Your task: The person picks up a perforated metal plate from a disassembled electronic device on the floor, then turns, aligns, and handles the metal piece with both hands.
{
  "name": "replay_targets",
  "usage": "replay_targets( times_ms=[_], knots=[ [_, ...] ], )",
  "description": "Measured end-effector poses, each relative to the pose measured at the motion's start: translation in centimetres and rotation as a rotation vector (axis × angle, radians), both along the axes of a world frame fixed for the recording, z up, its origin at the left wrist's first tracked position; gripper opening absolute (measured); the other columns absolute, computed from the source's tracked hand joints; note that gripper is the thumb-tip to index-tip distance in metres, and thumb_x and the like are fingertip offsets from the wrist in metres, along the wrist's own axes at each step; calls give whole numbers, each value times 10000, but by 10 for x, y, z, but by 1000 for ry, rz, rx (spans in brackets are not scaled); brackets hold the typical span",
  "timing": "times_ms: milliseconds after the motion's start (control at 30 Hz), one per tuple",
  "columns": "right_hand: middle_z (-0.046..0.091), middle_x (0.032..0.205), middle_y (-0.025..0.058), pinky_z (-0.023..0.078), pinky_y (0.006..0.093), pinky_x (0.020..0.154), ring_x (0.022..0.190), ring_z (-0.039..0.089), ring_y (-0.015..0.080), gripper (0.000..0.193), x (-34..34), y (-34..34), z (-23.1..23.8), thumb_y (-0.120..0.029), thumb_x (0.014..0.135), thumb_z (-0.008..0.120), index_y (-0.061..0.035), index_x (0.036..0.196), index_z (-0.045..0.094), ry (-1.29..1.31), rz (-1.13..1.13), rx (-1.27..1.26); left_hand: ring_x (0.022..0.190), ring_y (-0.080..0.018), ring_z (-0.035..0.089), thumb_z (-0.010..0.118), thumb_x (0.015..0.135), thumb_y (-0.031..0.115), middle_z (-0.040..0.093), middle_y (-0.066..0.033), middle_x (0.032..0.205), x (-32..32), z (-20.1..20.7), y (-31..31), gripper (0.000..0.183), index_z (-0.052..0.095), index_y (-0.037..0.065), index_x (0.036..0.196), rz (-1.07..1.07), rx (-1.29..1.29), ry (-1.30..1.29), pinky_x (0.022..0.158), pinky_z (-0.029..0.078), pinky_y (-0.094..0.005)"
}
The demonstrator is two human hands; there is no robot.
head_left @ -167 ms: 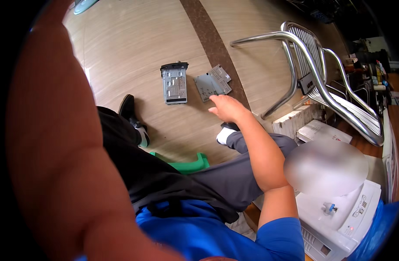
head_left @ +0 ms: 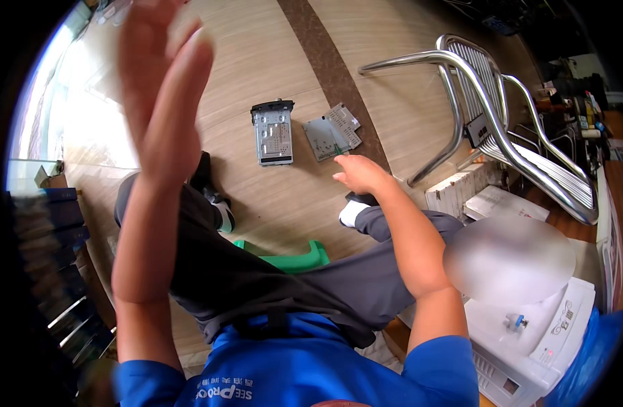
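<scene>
Silvery metal box (head_left: 273, 141), black-fronted, grey perforated plates (head_left: 319, 139) overlapping alongside, left hand (head_left: 163, 102) raised, fingers extended, right hand (head_left: 363, 175) beside plates, thumb parted from forefinger.

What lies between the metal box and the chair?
In the head view, the grey plates and the dark floor strip lie between the metal box and the chair.

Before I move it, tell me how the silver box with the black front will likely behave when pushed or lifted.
The silver box looks stiff, being squared and metallic. That metal may make it fairly heavy for its size, though its contents are hidden. Its flat sides suggest sliding across the smooth-looking floor rather than rolling.
</scene>
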State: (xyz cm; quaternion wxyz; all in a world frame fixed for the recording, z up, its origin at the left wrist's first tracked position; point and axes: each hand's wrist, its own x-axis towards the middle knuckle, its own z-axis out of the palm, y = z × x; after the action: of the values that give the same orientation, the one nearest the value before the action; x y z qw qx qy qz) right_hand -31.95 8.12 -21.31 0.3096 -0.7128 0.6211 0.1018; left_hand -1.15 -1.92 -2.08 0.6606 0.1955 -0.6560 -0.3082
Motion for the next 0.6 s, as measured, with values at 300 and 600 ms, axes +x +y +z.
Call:
replay_targets(
  times_ms=[300,600],
  knots=[
    [670,1176,230,512,463,932,1107,632,385,358,20,9,-40,-265,927,653,0,1168,667,139,52,209,1232,-399,572,727,830,350,574,-298,1326,-8,-248,-30,727,494,-62,1381,199,932,-945,1046,450,-425],
    [672,1189,219,519,469,939,1135,633,371,281,32,-12,-70,-238,936,647,-25,1103,723,145,-56,223,1237,-363,564,766,837,296,562,-266,1354,-19,-347,2,781,424,-52,1447,277,1556,-410,970,483,-431]
  ],
)
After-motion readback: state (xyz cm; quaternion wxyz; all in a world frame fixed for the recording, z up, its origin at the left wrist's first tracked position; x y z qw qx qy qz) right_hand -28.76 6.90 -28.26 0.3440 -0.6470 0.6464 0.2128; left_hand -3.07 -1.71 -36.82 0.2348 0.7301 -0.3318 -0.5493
